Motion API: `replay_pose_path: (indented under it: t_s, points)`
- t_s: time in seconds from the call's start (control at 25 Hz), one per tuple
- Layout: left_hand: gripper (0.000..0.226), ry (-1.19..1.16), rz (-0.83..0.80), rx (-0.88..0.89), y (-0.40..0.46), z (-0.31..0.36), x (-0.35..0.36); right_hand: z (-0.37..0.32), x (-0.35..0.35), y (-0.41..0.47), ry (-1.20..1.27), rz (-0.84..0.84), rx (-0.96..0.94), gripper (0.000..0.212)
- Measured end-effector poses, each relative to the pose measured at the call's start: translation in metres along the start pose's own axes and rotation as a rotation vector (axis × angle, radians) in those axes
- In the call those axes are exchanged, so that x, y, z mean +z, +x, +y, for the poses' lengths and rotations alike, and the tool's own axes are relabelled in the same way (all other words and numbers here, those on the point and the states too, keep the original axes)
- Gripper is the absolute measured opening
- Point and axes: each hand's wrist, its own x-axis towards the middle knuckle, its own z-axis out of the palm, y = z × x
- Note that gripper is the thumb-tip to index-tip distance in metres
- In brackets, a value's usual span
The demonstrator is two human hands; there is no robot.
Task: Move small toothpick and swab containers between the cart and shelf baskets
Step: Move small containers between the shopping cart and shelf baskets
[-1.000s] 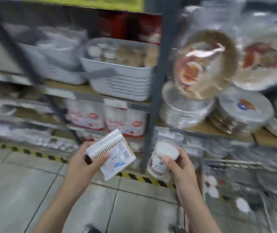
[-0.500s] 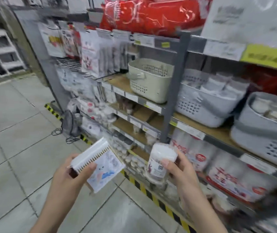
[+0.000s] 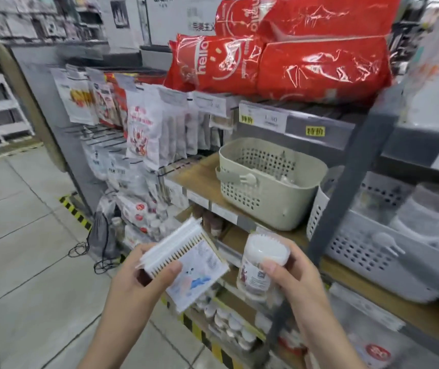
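The person stood at a store shelf with a container in each hand, both carried in the air in front of the shelving. The left hand [image 3: 143,278] gripped a flat rectangular box of cotton swabs [image 3: 186,265], thumb over its near edge and fingers behind, the box tilted so the row of white tips faced up. The right hand [image 3: 292,278] held a round clear jar of swabs [image 3: 260,262] near its top, thumb pressed at the lid's rim and fingers wrapped round the far side. Above and just beyond the jar, a beige perforated basket [image 3: 266,182] sat on the wooden shelf board [image 3: 199,171]; a grey basket [image 3: 367,243] stood to its right, past the upright post [image 3: 346,182]. Both containers looked light and rigid, thin plastic that would likely flex or pop open if squeezed hard. The box seemed best held across its narrow edges, as it was; the jar round its body rather than by the lid, which might lift off. Smooth plastic could slip, so setting each down into a basket seemed safer than dropping it.
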Motion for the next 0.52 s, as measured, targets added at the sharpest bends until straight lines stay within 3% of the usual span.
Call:
replay_pose_path:
  t_s: [0.24, 0.52]
  points:
    - [0.049, -0.003, -0.133, 0.003, 0.109, 0.009, 0.024, -0.02, -0.004, 0.072, 0.017, 0.107, -0.033, 0.06]
    - [0.018, -0.103, -0.273, -0.023, 0.23, 0.018, 0.061, -0.038, 0.005, 0.134, 0.107, 0.426, -0.117, 0.082]
